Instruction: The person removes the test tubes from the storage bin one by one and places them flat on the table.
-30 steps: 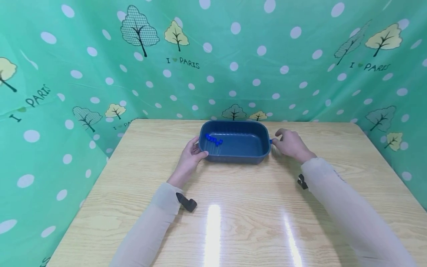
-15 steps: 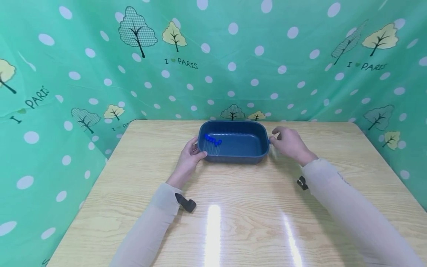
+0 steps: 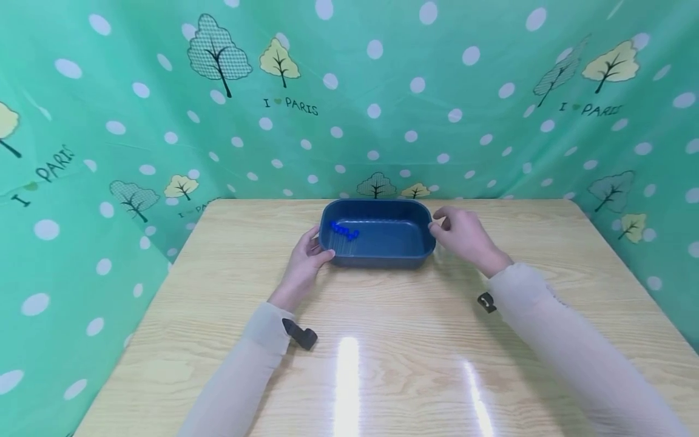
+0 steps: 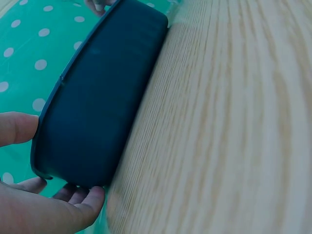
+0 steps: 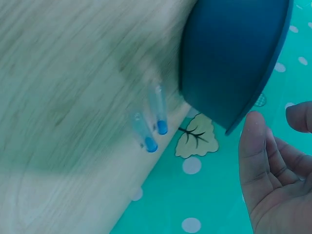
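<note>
A dark blue plastic bin [image 3: 382, 262] stands near the far table edge. My left hand [image 3: 303, 264] grips its left end. In the left wrist view the thumb [image 4: 19, 127] lies on the rim and the other fingers curl beneath. Inside, at the left, lie several clear tubes with blue caps [image 3: 344, 230]. My right hand [image 3: 464, 237] is at the bin's right rim. The right wrist view shows thumb and fingers apart, with nothing visible between them. Two clear blue-capped tubes [image 5: 158, 109] lie on the table beside the bin's end in that view.
The light wooden table [image 3: 382, 315] carries two bright light reflections. A green dotted curtain [image 3: 382, 133] printed with trees hangs close behind and along the sides.
My right hand has moved left onto the bin's right rim. A blue cap seen earlier at its fingertips is no longer visible there. My left hand keeps its hold, and the head view shifts slightly.
</note>
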Tool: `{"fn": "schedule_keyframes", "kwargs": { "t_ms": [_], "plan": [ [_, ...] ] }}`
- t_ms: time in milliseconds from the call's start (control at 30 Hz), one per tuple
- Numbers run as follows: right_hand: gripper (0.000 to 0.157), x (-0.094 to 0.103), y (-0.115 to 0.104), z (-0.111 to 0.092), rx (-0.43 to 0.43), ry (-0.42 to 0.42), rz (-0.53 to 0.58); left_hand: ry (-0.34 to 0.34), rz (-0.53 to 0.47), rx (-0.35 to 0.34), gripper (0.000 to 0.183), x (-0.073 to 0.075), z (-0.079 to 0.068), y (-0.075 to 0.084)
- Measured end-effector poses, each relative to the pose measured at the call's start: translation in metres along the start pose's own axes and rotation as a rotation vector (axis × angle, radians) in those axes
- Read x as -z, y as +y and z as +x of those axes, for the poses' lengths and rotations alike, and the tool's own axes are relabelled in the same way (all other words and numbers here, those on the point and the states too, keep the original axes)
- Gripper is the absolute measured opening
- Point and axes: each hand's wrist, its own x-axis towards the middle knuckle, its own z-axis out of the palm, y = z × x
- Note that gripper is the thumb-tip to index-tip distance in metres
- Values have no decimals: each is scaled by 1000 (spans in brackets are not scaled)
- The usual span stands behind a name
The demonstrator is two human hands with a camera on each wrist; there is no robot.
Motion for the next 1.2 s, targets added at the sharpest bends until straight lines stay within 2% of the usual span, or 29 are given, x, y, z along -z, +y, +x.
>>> {"fn": "schedule_keyframes", "kwargs": {
  "t_ms": [200,467,767,1033,1200],
  "plan": [
    [39,-2,-8,-3,6,2,3,-9,8,3,72,1,1,1],
    [37,-4,-17,-5,57,-1,-9,-8,21,21,72,4,0,2],
    [37,-8,-26,-4,78,-12,10,-29,-3,28,75,6,0,3],
    [38,-10,-35,-1,93,-21,6,-7,7,18,73,5,0,3],
    [36,-13,-39,0,95,-34,5,-24,-9,28,73,2,-4,10]
  ]
}}
